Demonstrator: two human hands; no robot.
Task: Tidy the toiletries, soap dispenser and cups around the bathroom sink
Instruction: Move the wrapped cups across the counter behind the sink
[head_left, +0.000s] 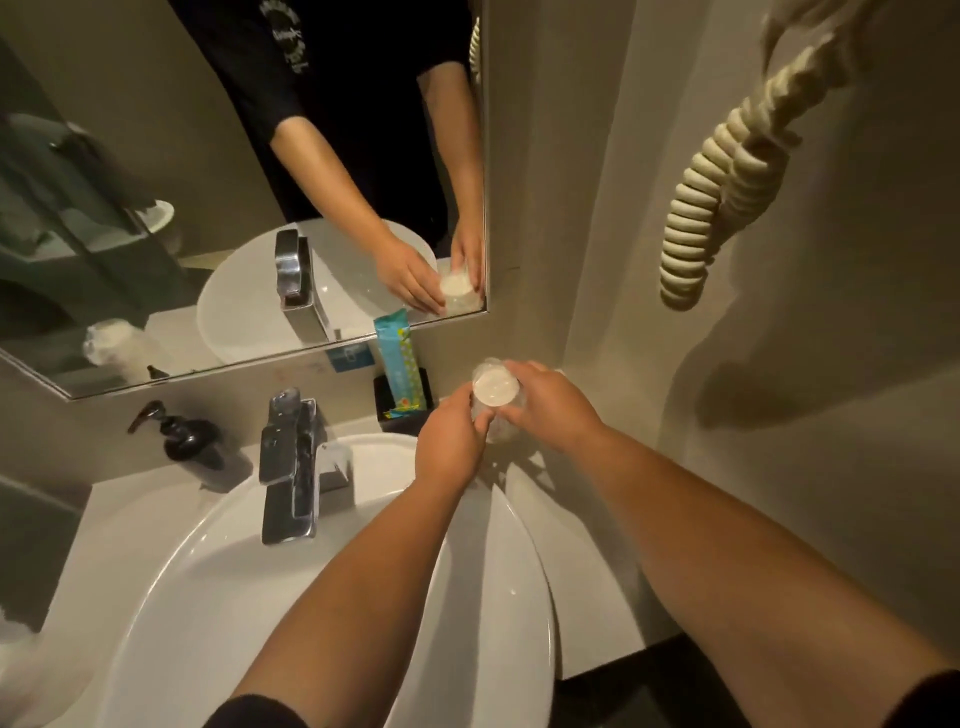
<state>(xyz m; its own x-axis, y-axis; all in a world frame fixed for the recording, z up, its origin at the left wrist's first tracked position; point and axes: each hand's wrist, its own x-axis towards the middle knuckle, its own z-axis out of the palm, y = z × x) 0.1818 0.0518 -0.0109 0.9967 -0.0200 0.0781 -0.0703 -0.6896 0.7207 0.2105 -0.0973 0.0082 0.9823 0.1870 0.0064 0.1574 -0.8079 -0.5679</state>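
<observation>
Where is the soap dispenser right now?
In the head view, the soap dispenser stands on the counter at the left, just left of the faucet, below the mirror.

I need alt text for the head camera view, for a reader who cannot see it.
Both hands, left hand and right hand, hold a clear cup over the counter right of a white sink. A black soap dispenser stands left of the chrome faucet, below a mirror.

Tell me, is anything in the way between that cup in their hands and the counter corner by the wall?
Nothing visible. Both hands, left and right, hold the cup over the counter's right back corner. The black holder with the blue packet stands just left of it, beside rather than beneath. The spot under the cup is hidden.
</observation>
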